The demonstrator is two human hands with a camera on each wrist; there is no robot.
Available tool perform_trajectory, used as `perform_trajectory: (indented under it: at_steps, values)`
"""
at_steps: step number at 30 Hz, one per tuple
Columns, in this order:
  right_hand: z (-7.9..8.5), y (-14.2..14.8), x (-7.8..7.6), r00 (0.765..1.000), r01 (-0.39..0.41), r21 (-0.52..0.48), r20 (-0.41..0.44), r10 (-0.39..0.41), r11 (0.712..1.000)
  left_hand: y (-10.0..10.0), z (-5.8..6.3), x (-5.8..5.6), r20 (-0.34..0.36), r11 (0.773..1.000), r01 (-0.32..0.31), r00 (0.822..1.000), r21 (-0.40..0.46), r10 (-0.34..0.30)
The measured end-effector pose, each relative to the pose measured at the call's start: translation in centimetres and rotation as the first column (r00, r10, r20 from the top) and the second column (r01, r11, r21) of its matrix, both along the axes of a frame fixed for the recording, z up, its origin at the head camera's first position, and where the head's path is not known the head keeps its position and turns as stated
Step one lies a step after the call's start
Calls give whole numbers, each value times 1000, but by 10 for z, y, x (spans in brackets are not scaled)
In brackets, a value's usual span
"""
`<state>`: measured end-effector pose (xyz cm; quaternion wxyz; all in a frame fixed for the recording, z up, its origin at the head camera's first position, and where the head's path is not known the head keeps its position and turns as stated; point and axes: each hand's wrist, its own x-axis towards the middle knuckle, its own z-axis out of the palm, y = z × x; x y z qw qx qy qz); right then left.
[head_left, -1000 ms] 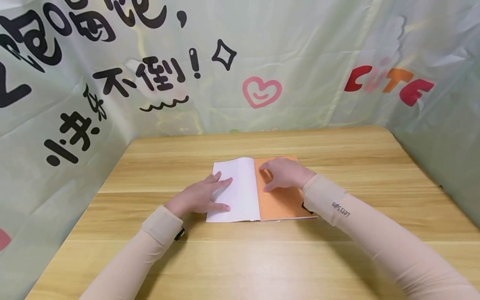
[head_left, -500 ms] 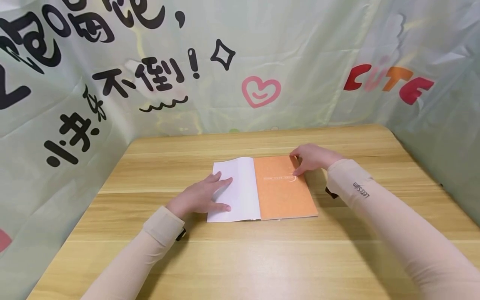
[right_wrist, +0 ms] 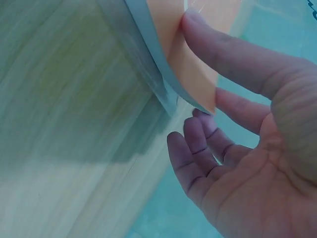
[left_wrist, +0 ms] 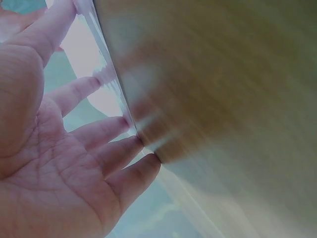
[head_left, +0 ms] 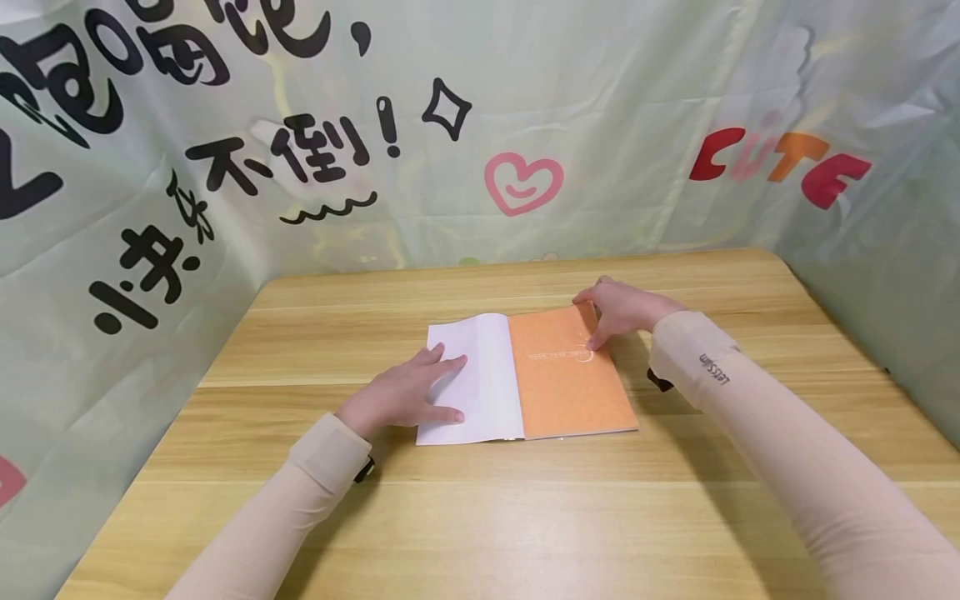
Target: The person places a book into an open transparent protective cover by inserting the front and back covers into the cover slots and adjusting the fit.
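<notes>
Here, hands (head_left: 397, 390) (head_left: 624, 306) on open booklet (head_left: 566, 392).

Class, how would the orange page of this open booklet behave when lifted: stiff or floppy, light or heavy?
The orange page probably bends fairly easily: its corner curves at the right grip. It is likely light, since a pinch seems enough to hold that corner up.

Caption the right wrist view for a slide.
A right hand holds the curved corner of an orange booklet page over a wood-grain table.
</notes>
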<state>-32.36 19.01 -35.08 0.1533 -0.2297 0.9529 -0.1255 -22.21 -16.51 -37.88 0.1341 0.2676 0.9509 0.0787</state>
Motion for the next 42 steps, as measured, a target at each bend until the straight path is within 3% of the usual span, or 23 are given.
perform_trajectory:
  at_steps: [10,19,26,29,33,39,42]
  values:
    - [-2,3,1,991,86,-60,106,-80,994,0,-1,0,0,1000,-5,1000,4,5]
    - [-15,22,-1,987,37,-196,162,-5,980,-1,-2,1,11,1000,-7,1000,18,7]
    - [-16,31,0,973,77,-274,229,-12,959,2,-2,0,17,1000,-20,1000,10,20]
    - [-17,37,2,950,123,-328,312,-15,937,3,-1,-1,12,1000,-27,1000,5,27]
    - [-18,45,6,901,183,-399,435,10,898,5,1,0,17,1000,-30,999,9,30]
    - [-16,56,12,809,256,-547,572,133,797,9,2,-1,20,999,-28,999,17,28]
    - [-13,60,15,778,259,-612,591,215,747,10,2,-2,14,1000,-24,1000,11,24]
